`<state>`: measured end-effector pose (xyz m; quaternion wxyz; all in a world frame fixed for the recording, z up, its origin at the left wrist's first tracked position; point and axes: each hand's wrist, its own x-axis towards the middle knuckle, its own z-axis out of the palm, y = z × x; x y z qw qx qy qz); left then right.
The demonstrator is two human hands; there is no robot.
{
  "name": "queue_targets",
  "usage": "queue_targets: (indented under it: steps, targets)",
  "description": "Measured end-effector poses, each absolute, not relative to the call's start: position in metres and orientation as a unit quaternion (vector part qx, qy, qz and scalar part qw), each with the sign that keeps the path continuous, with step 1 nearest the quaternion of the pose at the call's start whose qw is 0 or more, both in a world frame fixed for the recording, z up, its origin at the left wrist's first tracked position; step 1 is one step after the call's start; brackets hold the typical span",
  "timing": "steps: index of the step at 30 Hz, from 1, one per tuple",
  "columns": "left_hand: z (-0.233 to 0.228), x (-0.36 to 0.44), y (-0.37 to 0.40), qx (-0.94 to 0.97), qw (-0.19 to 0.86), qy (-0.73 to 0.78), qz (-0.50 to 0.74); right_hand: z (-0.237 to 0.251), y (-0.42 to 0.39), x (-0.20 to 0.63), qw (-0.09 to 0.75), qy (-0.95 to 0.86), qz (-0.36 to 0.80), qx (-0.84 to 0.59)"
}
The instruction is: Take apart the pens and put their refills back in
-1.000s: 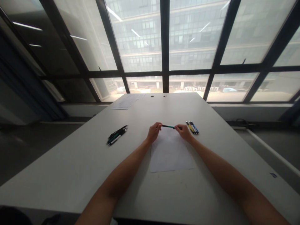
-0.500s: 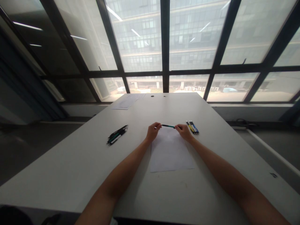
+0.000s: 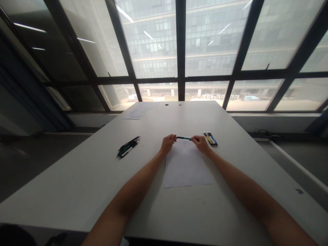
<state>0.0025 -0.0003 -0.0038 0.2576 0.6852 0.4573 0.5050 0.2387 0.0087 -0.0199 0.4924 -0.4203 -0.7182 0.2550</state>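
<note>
Basically unchanged from a second ago: left hand (image 3: 167, 144) and right hand (image 3: 202, 144) each pinch an end of the slim green-and-black pen (image 3: 183, 138), level above the white paper sheet (image 3: 186, 167).

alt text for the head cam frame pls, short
Both bare hands, left hand and right hand, hold the ends of a slim teal-and-black pen level above a white paper sheet on a long white table. Loose dark pens lie left; yellow and blue pens right.

Pens (image 3: 210, 139) just right of hand (image 3: 201, 144)
</note>
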Motion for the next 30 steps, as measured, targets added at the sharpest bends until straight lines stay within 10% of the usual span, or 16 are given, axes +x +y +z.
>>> queue_targets:
  steps: [30]
  targets:
    - [-0.0041, 0.0013, -0.0001, 0.716, 0.187, 0.475, 0.477, -0.0180, 0.0072, 0.2379, 0.485, -0.723, 0.253, -0.422]
